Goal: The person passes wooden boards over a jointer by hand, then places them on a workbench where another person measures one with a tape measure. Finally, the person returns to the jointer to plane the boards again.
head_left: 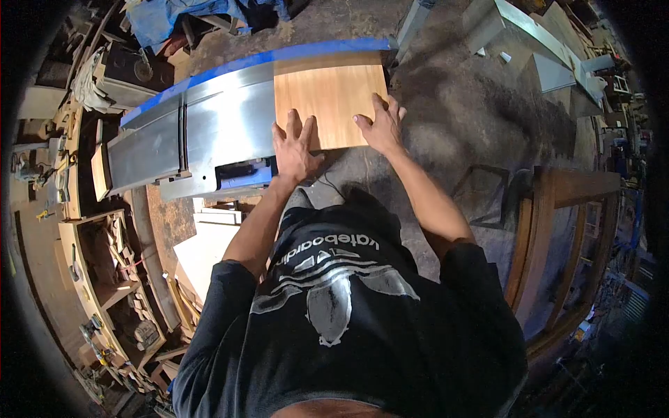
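A flat, light-brown wooden board (330,97) lies on the right part of a long metal machine bed (226,118), which looks like a jointer. Its far edge is by the blue fence (244,59). My left hand (295,148) rests on the board's near left corner, fingers spread and pointing away from me. At the near right side, my right hand (383,127) lies over the board's edge with its fingers apart. Neither hand wraps round the board. The board's underside is hidden.
A wooden frame (543,244) stands to my right. Shelves with wood offcuts (115,272) are on my left, near pale sheets (205,254). Beyond the machine hangs a blue tarp (181,21). Grey metal pieces (550,52) lie at the far right.
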Motion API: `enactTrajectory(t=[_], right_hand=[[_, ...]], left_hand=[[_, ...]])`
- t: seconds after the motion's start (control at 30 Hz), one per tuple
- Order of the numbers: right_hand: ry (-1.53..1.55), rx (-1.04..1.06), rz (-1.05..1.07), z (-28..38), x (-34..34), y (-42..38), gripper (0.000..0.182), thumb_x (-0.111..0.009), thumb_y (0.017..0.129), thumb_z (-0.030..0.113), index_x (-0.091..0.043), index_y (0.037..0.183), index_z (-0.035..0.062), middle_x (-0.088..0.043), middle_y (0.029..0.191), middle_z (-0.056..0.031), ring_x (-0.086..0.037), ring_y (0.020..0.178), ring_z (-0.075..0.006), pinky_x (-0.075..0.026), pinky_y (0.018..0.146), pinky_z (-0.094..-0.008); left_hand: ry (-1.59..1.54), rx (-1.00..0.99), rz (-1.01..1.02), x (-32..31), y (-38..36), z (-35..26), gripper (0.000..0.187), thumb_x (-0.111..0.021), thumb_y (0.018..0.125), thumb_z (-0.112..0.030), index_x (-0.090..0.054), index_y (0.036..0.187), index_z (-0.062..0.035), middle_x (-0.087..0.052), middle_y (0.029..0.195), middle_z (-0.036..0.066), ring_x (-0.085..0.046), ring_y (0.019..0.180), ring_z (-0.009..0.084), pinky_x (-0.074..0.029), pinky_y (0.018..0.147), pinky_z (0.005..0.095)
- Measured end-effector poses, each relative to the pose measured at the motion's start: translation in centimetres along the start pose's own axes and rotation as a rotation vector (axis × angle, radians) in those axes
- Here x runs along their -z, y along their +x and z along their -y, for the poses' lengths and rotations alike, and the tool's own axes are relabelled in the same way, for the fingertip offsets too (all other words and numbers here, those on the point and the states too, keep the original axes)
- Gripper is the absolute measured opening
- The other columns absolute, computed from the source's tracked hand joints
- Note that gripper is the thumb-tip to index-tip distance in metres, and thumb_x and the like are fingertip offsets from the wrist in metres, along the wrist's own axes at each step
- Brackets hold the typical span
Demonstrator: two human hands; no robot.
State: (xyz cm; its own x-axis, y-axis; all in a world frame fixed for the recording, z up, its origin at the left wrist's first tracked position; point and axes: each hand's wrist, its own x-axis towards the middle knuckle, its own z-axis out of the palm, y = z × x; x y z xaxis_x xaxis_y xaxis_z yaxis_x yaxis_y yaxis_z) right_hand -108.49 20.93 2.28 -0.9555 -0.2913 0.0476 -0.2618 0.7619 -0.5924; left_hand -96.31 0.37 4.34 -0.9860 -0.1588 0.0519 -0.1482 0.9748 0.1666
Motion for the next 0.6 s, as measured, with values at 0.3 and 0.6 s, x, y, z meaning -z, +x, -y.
enactTrajectory(t=[0.3, 0.6], right_hand=[[-0.056, 0.004, 0.055, -0.4, 0.3, 0.1, 0.08, -0.075, 0.082, 0.039, -0.044, 0.145, -0.0002, -0.033, 0.147, -0.0333, -0.035, 0.129, -0.0483, -0.034, 0.11, -0.0524], [-0.136, 0.196, 0.206, 0.5, 3.8, -3.5, 0.102, -0.086, 0.069, 0.034, -0.034, 0.152, 0.006, -0.014, 0.16, -0.0298, -0.022, 0.14, -0.0545, -0.031, 0.115, -0.0566]], left_hand=[[-0.119, -0.075, 0.035, -1.0, -0.5, 1.8, 0.1, -0.089, 0.062, -0.036, -0.042, 0.149, -0.0206, -0.025, 0.159, 0.022, -0.023, 0.141, 0.0544, -0.023, 0.118, 0.062], [-0.067, -0.038, 0.03, -0.2, -1.0, 2.6, 0.105, -0.092, 0.062, -0.03, -0.037, 0.151, -0.0176, -0.016, 0.161, 0.025, -0.019, 0.143, 0.0575, -0.027, 0.117, 0.0626]])
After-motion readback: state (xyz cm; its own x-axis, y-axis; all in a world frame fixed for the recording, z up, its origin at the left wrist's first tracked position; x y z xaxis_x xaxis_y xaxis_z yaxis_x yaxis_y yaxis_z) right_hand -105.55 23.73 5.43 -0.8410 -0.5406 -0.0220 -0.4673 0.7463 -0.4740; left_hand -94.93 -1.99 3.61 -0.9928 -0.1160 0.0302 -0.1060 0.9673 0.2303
